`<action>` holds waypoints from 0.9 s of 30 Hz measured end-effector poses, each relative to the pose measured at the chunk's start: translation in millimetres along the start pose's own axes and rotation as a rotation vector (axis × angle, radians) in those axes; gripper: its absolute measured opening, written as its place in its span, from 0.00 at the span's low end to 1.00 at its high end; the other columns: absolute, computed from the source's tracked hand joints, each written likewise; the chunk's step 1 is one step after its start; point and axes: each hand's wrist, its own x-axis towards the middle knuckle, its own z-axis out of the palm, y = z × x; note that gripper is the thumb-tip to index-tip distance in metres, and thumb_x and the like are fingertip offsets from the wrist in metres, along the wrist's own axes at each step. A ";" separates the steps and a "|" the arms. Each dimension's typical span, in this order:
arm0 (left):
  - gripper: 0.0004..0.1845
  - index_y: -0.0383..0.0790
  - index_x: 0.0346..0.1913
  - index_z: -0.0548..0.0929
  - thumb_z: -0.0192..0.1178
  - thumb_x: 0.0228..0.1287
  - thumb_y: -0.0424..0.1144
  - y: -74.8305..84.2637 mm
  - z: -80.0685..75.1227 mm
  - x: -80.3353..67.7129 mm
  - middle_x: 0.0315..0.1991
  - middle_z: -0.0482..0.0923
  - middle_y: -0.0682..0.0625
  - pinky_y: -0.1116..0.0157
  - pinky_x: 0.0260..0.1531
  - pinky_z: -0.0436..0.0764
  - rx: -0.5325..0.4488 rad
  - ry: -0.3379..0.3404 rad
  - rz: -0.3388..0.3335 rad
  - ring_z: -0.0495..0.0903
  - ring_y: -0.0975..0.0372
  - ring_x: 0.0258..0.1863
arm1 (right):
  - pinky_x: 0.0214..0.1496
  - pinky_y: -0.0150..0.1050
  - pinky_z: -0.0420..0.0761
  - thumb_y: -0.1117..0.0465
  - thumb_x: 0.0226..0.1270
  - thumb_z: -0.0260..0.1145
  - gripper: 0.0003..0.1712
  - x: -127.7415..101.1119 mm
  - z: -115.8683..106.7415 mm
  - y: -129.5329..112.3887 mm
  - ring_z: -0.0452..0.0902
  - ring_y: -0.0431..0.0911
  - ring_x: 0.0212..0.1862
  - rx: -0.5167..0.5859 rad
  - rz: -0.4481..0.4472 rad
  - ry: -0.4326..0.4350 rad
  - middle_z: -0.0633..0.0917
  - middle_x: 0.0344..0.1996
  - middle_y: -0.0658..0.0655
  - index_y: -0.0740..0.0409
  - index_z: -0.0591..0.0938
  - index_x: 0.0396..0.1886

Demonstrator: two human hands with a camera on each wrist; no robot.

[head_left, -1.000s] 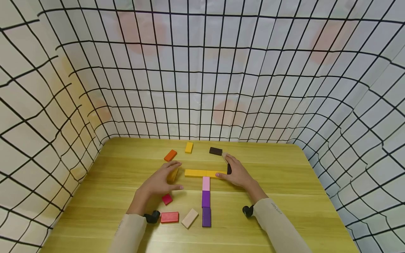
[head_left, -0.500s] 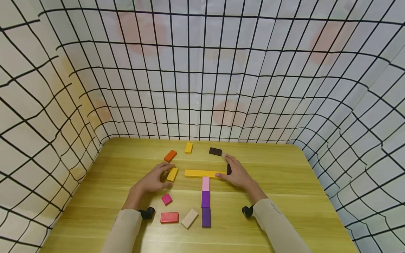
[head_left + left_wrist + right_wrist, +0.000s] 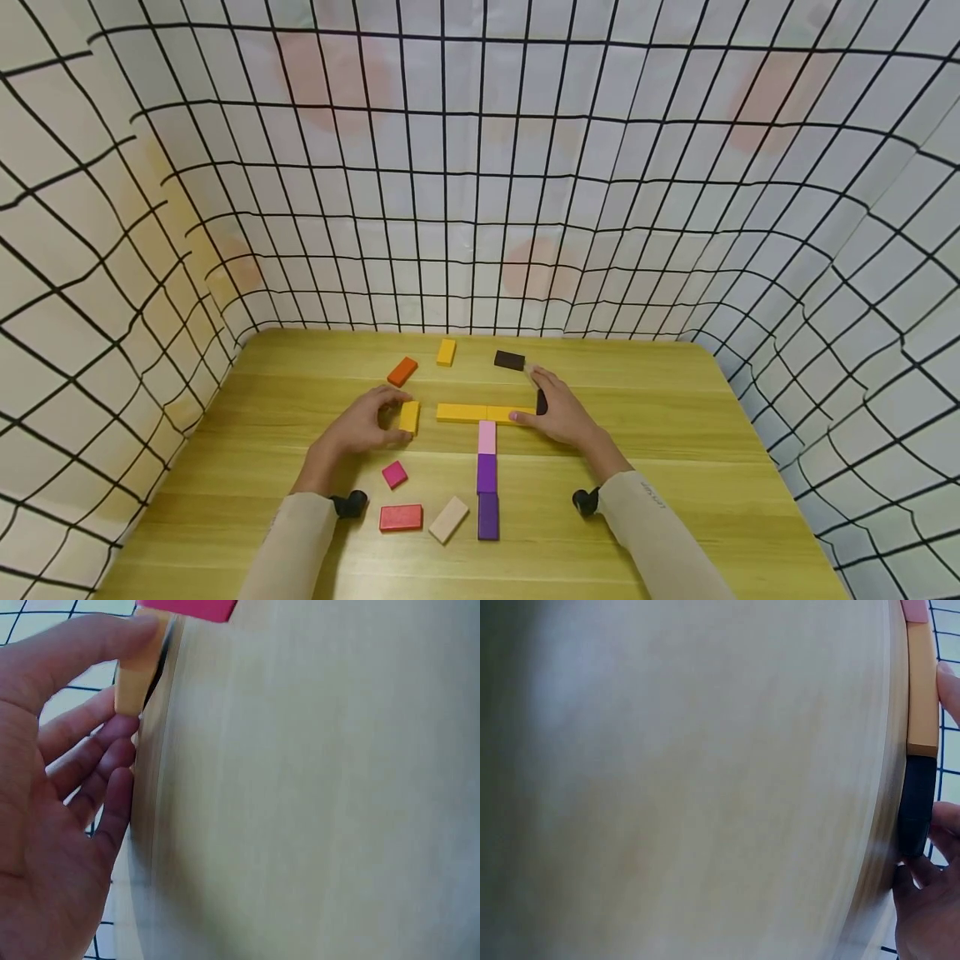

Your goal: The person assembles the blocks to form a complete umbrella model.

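One yellow block (image 3: 409,417) has turned, left hand (image 3: 358,427) pinching it with curved fingers.

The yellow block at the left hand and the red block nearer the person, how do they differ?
The yellow block is pinched by the left hand; no hand touches the red block. In the head view, the yellow block stretches roughly front to back, the red block side to side. Both are oblong.

Dark lettering (image 3: 652,495) marks the right sleeve (image 3: 667,537), apparently too small to read.
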 end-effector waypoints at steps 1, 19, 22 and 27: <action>0.34 0.48 0.60 0.77 0.74 0.49 0.52 0.9 0.2 0.5 0.59 0.75 0.51 0.49 0.64 0.70 -0.004 0.008 -0.012 0.72 0.55 0.59 | 0.74 0.61 0.57 0.26 0.53 0.64 0.60 -0.2 0.1 -0.1 0.49 0.56 0.77 0.003 0.000 0.000 0.53 0.78 0.51 0.49 0.53 0.78; 0.34 0.44 0.61 0.76 0.73 0.52 0.51 19.3 -1.3 24.2 0.45 0.76 0.52 0.60 0.49 0.78 -0.039 0.040 -0.059 0.74 0.60 0.43 | 0.74 0.61 0.57 0.27 0.54 0.64 0.60 -1.3 0.9 0.8 0.48 0.56 0.77 0.003 0.008 -0.001 0.52 0.78 0.51 0.50 0.53 0.78; 0.34 0.41 0.62 0.75 0.72 0.54 0.50 18.0 1.2 29.3 0.46 0.76 0.50 0.60 0.48 0.79 -0.018 0.020 -0.041 0.74 0.59 0.43 | 0.74 0.61 0.57 0.27 0.54 0.64 0.60 -0.7 1.3 1.0 0.48 0.56 0.77 0.005 0.005 -0.001 0.52 0.78 0.51 0.49 0.53 0.78; 0.33 0.41 0.63 0.74 0.71 0.56 0.48 15.0 6.0 35.6 0.48 0.73 0.49 0.62 0.46 0.78 0.009 0.006 -0.029 0.74 0.60 0.41 | 0.74 0.61 0.57 0.27 0.53 0.64 0.60 0.2 1.6 1.4 0.49 0.56 0.77 0.009 -0.001 0.001 0.52 0.78 0.51 0.49 0.53 0.78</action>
